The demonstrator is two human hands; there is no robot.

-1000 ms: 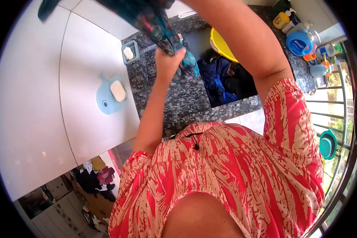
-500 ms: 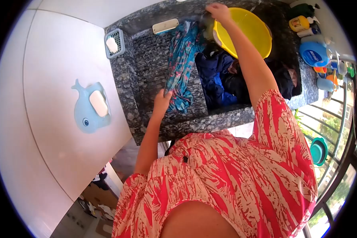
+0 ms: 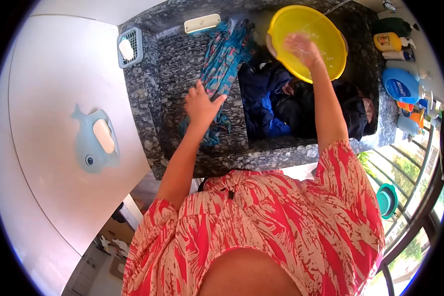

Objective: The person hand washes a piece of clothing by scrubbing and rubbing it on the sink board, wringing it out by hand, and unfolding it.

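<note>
My left hand (image 3: 200,104) lies with its fingers spread beside and partly over a wet teal garment with a floral print (image 3: 221,66), stretched along the ridged stone washboard (image 3: 175,74). Above the yellow basin (image 3: 279,24), my right hand (image 3: 303,49) reaches over its inside with fingers apart and nothing in them; the hand is slightly blurred. A thin stream of water runs into the basin from the upper right. Just below the basin, dark blue and black clothes (image 3: 264,98) are heaped in the sink.
At the left corner sits a grey-blue soap basket (image 3: 130,48). A whale-shaped soap holder (image 3: 91,143) is fixed to the white wall. Several bottles, among them a blue detergent jug (image 3: 398,84), line the right edge. A teal collapsible bowl (image 3: 387,201) hangs near the window bars.
My right hand has come down from the basin's far rim to its inside, and water now runs into it. My left hand has loosened its grip on the garment and spread its fingers.
</note>
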